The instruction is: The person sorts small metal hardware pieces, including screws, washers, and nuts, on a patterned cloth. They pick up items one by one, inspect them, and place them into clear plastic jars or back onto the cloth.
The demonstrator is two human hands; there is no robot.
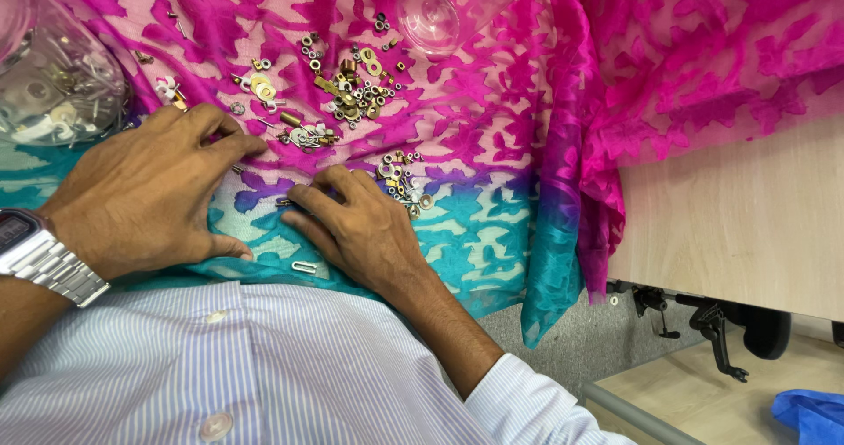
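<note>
Hands flat, holding nothing: left hand (145, 190), right hand (360, 225) on cloth (492, 225); hardware (352, 84) beyond fingertips lies mostly unsorted (small clusters only).

brightness: bright, even, saturated colour
source: diffuse light from above; direction cannot be told
shadows: soft, short ones cast under left hand (145, 190) and right hand (360, 225) onto the cloth (492, 199)
glare: highlights seen on glass bowl (429, 14), clear container (53, 84), watch (40, 256)
focus: centre sharp; shirt (264, 366) at bottom slightly softened
distortion: mild wide-angle stretch noted at edges
</note>
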